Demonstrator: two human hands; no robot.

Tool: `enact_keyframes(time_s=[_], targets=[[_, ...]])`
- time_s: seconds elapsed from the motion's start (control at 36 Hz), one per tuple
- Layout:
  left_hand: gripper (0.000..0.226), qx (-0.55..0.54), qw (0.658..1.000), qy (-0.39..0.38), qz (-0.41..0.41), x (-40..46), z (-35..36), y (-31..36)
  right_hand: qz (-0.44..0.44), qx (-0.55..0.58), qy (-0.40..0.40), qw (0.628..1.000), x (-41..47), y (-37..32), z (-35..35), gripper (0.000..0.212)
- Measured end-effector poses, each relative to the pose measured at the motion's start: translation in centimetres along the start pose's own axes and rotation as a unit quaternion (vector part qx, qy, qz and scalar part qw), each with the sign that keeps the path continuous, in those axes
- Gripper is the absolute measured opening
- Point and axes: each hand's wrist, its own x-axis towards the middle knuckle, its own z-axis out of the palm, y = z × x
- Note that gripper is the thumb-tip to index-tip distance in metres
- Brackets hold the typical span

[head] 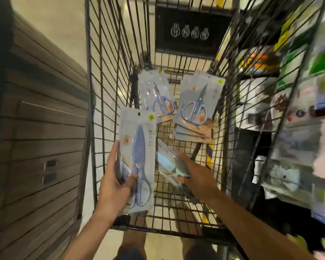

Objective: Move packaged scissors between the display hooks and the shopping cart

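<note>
Head view: my left hand (114,182) pinches lavender scissors pack (137,160); right hand (193,170) grips blurred teal pack (169,164) inside cart (109,76). Risk: slick packaging slipping, snagging cart wires.

Wire cart (109,91) bottom holds scissor packs (194,111)

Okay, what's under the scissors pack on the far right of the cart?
Under the top scissors pack lies a stack of similar packs, only their lower edges showing. How many, and what they hold, is covered. The stack rests on the cart's wire floor.
</note>
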Motion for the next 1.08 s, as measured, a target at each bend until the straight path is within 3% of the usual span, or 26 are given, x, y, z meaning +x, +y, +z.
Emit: enact_keyframes(time_s=[0.14,0.31,0.42,0.56,0.69,0.86,1.08], targets=[[0.096,-0.001,1.0,0.009,0.016,-2.2,-1.8,5.0,0.036,0.147,0.077,0.985,-3.2,-3.9,-5.6,0.081],[0.091,0.034,0.992,0.006,0.122,-7.0,-4.6,14.4,0.009,0.257,0.151,0.954,-8.7,-9.6,-13.3,0.083],[0.09,0.065,0.979,0.011,0.194,-9.5,-7.1,19.1,0.001,0.286,0.204,0.936,-12.6,-13.4,-18.1,0.095],[0.087,0.05,0.966,0.025,0.254,-12.0,-9.2,23.4,-0.021,0.319,0.257,0.912,-16.9,-16.3,-21.9,0.088],[0.082,0.0,0.955,0.004,0.298,-12.7,-11.2,24.8,-0.025,0.324,0.302,0.896,-20.2,-18.8,-22.5,0.089],[0.09,-0.023,0.949,-0.074,0.304,-12.6,-14.0,25.4,0.006,0.424,0.361,0.831,-23.6,-23.5,-20.2,0.085],[0.091,0.008,0.934,-0.176,0.311,-11.4,-16.7,23.2,0.052,0.433,0.464,0.771,-28.9,-27.8,-14.5,0.086]])
